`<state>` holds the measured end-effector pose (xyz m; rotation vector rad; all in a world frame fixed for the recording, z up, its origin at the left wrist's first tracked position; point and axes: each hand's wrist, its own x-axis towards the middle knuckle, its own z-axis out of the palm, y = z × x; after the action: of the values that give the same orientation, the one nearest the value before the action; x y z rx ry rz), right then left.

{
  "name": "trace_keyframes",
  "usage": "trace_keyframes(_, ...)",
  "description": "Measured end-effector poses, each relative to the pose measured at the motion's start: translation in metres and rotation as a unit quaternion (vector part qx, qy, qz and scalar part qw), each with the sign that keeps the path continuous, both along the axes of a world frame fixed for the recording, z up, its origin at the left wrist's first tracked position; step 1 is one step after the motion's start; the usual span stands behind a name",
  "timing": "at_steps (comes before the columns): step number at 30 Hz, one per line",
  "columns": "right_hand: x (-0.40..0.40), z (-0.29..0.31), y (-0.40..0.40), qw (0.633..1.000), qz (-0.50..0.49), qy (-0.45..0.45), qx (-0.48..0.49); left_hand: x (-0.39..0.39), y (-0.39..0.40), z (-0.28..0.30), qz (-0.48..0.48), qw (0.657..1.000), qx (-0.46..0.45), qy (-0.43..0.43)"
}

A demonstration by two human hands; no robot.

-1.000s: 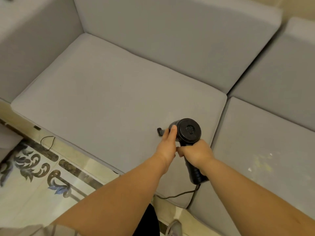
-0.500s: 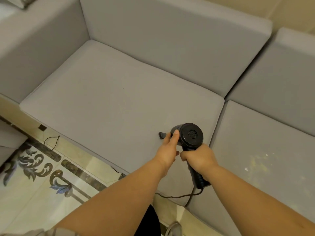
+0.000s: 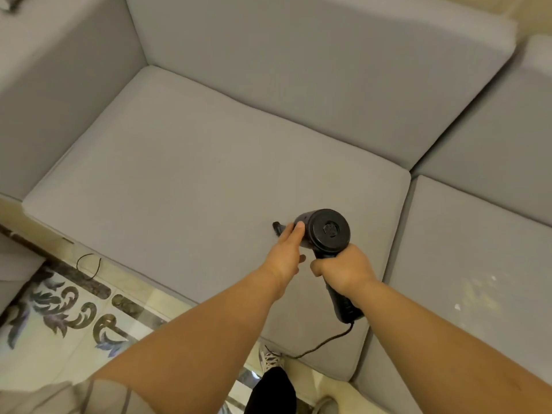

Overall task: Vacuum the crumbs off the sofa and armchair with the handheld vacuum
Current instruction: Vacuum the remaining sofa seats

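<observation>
A black handheld vacuum (image 3: 327, 231) points left over the grey sofa seat cushion (image 3: 194, 180), its nozzle tip just above the fabric. My right hand (image 3: 343, 268) grips the vacuum's handle. My left hand (image 3: 286, 252) rests against the side of the vacuum's body, fingers extended toward the nozzle. A black cord (image 3: 325, 342) trails from the handle's end over the cushion's front edge. On the neighbouring right seat cushion (image 3: 478, 249) lies a patch of pale crumbs (image 3: 475, 291).
The sofa's backrest (image 3: 313, 70) and left armrest (image 3: 59, 85) wall in the seat. Below the front edge is a patterned tile floor (image 3: 59, 318) with a loop of thin black cord (image 3: 88, 265). My shoe (image 3: 270, 358) stands near the sofa's front.
The view has shifted slightly, and the vacuum with both hands has edged a little to the left on the cushion. Both hands keep their hold.
</observation>
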<state>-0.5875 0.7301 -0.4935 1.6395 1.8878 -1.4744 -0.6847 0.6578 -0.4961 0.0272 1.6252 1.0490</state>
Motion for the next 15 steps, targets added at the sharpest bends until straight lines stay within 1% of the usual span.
trace_keyframes(4,0.023,0.018,0.018,0.999,-0.026,-0.043,-0.003,0.015,0.017,0.013,-0.083,0.996,-0.008,-0.014)
trace_keyframes(7,0.036,0.031,0.031,0.998,-0.057,-0.040,-0.011,0.024,0.032,0.024,-0.125,0.992,0.006,-0.020)
trace_keyframes(12,0.033,0.034,0.055,0.992,-0.124,0.007,0.034,0.023,0.062,0.025,-0.160,0.986,0.046,0.024)
trace_keyframes(15,0.016,0.026,0.074,0.988,-0.146,0.040,0.044,0.017,0.079,0.015,-0.154,0.985,0.062,0.051)
